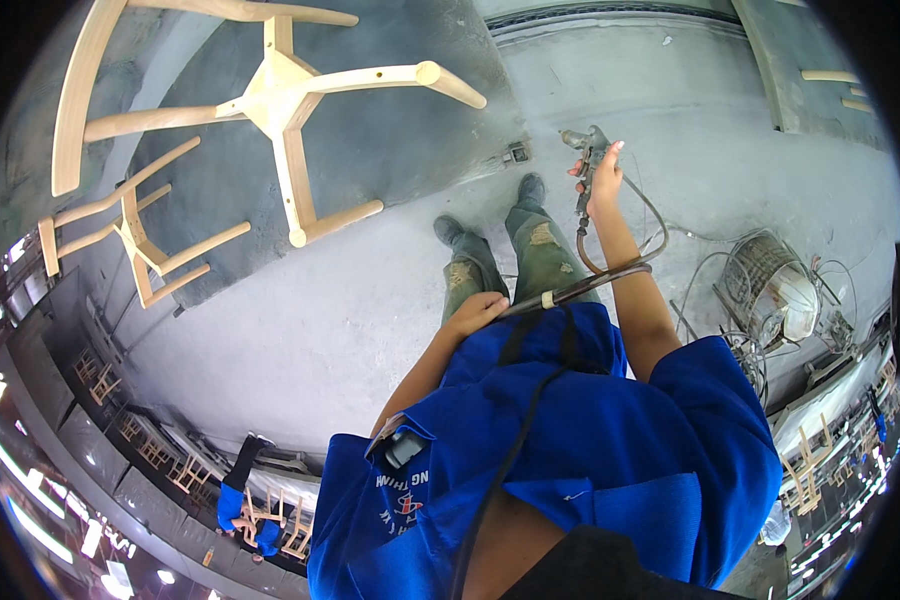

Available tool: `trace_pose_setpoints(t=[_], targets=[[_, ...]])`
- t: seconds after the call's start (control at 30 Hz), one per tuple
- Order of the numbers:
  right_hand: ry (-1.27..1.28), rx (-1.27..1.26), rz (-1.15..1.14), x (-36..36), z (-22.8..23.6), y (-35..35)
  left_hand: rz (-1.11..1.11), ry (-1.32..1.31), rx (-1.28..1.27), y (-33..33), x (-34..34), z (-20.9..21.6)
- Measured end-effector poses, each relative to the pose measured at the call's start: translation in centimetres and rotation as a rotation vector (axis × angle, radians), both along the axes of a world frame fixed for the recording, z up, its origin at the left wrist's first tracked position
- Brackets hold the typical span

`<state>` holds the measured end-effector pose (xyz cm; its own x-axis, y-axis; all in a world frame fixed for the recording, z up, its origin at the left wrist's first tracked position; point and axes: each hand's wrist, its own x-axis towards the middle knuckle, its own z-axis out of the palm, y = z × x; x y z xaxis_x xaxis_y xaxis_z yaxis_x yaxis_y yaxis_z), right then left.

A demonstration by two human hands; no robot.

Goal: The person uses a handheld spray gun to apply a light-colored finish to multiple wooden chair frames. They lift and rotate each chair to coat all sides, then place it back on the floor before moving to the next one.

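Out in front of me, my right hand (pixel 602 182) is wrapped round the grip of a spray gun (pixel 587 160), its nozzle pointing left. A hose (pixel 582 235) drops from the gun, and a loop of it crosses my right forearm. At my waist, my left hand (pixel 478 313) is closed at the end of the visible hose stretch, its fingers partly hidden. To the left, a pale, bare wood chair frame (pixel 280 95) lies with its legs toward me, nearest to the gun. A second chair frame (pixel 142 240) sits beyond it on the left.
Chair frames rest on a dark grey platform (pixel 410 130) with a corner near my boots. Right of me stands a stained bucket (pixel 780 295) amid tangled hoses. Lower left, a person in blue (pixel 232 505) is beside more chairs. Another platform (pixel 810 90) fills the upper right.
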<state>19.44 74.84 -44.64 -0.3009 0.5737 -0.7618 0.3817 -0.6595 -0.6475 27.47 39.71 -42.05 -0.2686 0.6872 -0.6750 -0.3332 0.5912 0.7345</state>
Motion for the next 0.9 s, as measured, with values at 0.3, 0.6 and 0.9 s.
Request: trace_pose_setpoints(t=[0.3, 0.6, 0.9], targets=[[0.357, -0.08, -0.024, 2.4, 9.0, -10.0, 0.394, 0.181, -0.069, -6.9, -2.4, 10.2], [0.446, -0.057, 0.019, 0.9, 13.5, -19.5, 0.335, 0.221, 0.027, -13.5, -0.4, 16.4], [0.537, -0.131, 0.228, 2.1, 14.5, -26.2, 0.357, 0.106, 0.033, -17.6, 0.3, 16.4]])
